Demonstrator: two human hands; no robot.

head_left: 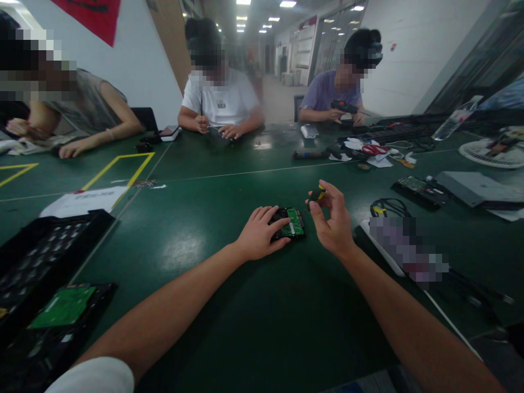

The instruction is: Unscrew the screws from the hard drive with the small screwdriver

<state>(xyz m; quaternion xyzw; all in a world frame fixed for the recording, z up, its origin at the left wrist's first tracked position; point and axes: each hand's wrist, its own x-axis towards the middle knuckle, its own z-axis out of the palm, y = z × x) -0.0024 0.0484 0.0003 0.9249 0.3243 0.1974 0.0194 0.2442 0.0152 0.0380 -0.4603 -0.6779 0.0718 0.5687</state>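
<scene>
A hard drive (295, 221) with its green circuit board facing up lies on the green table. My left hand (262, 232) steadies it, with the thumb along the near edge and the fingers over its left part, which they hide. Just right of the drive, my right hand (333, 221) is raised above the table. Its thumb and fingertips are closed around the short black-and-yellow handle of a screwdriver (317, 194). The screwdriver's shaft is hard to make out, and I cannot tell whether its tip touches anything.
A black tray (92, 224) and a device with a green board (65, 305) lie at left. On the right are a white power strip (385, 248), a circuit-board unit (421, 191) and a grey box (478, 188). Farther back are a bottle (456, 117), cables and three people.
</scene>
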